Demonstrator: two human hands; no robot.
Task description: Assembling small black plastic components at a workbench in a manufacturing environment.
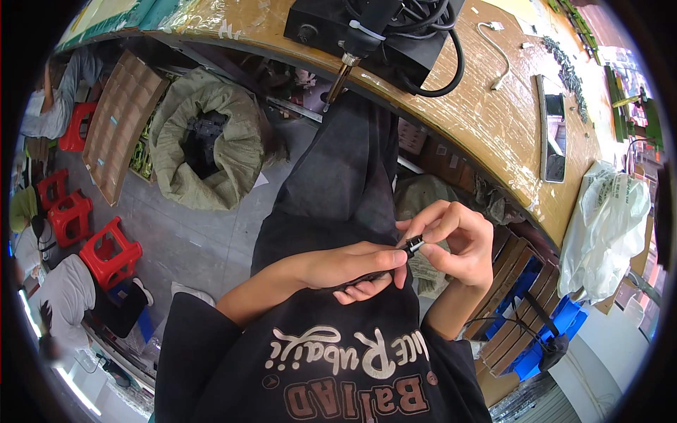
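In front of my waist, both hands meet at a small black part [414,244] with a pale, metal-looking end. My left hand [352,269] is closed, its thumb against the near side of this part. Dark material shows along the underside of the left fingers, mostly hidden. From the other side, my right hand [458,243] pinches the pale end between thumb and fingertips. The part looks like a small plug or connector, but its exact kind is too small to tell.
A soldering iron [345,74] hangs off the bench [486,113] edge, tip downward, near a black box [310,34] with coiled cables. A phone [553,134], white cable [502,60] and plastic bag [606,225] lie rightward. A sack [166,151] and red stools [113,252] stand left; other people sit there.
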